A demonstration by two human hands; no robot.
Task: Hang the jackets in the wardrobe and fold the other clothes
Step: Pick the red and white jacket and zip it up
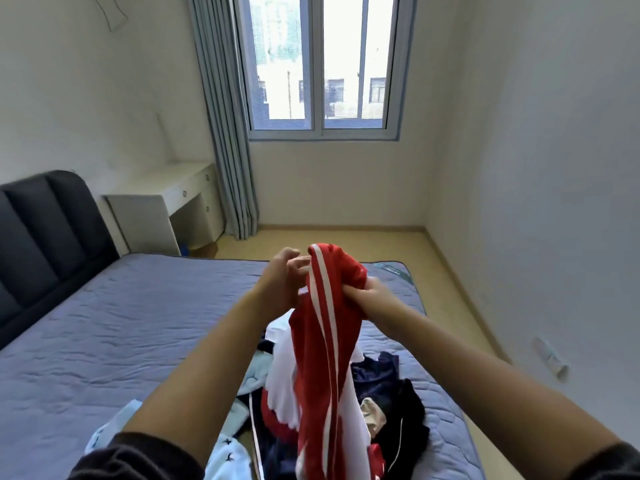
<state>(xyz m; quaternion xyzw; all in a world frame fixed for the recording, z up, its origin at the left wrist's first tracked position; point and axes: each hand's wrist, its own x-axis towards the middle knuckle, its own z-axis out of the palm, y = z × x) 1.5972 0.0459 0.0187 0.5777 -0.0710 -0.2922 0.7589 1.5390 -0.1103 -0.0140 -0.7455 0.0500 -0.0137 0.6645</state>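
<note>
Head view: left grip pinches the top edge of the red garment; right grip is curled round bunched cloth just beside it. I hold it high so it hangs free above the pile on the bed, with its lower end trailing into the clothes. Probably this is to find a collar or waistband. Jacket or not, I cannot tell. Pile sits at the near bed edge, within reach. Wardrobe not in view. Sorting barely begun, I judge.
</note>
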